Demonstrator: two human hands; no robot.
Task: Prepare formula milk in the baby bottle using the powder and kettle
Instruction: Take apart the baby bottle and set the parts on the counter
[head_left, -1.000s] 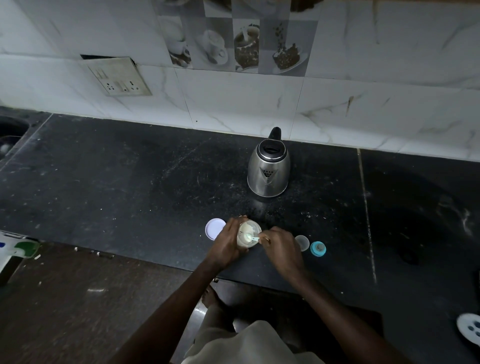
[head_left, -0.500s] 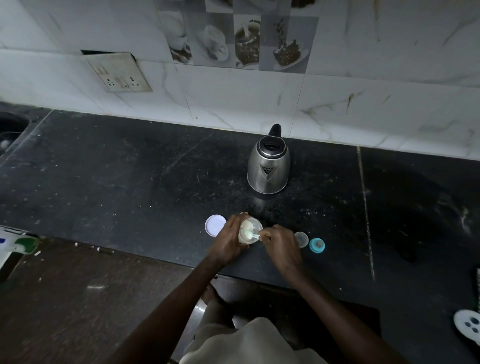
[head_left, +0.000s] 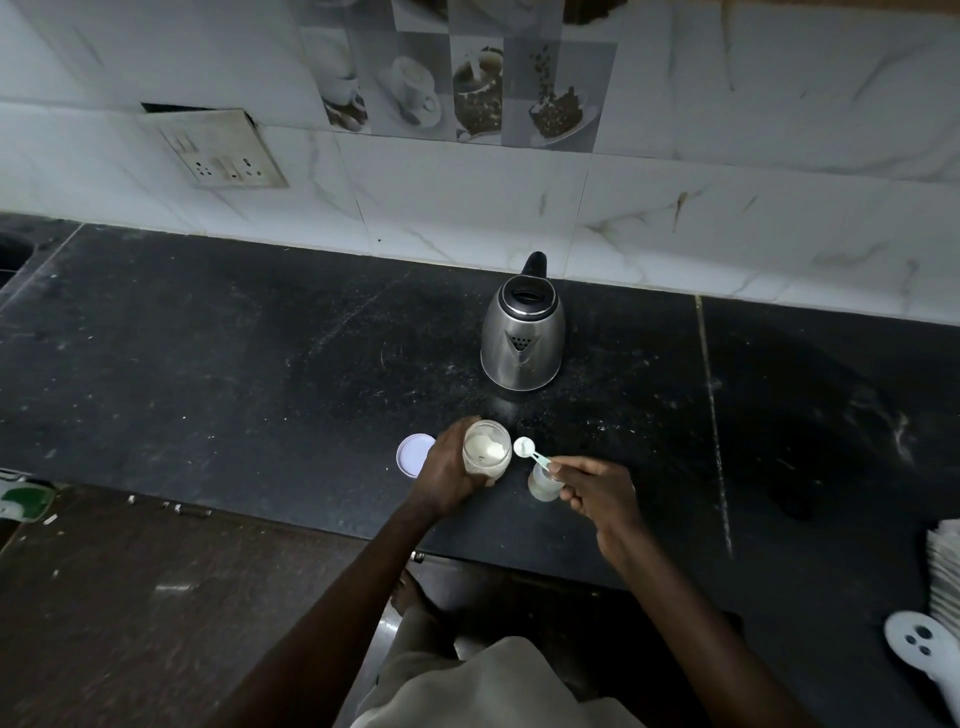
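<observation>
Fingers (head_left: 560, 469) pinch scoop (head_left: 524, 446); teal handle, white-filled bowl.

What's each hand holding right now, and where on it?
Left hand grips the powder jar round its side; right hand pinches the scoop by its handle end.

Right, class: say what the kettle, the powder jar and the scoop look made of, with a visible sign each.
Kettle: likely brushed steel, from its grey metallic sheen. Powder jar: clear glass or plastic; its contents show through the wall. Scoop: seemingly matte pale plastic, with a thin handle.
</observation>
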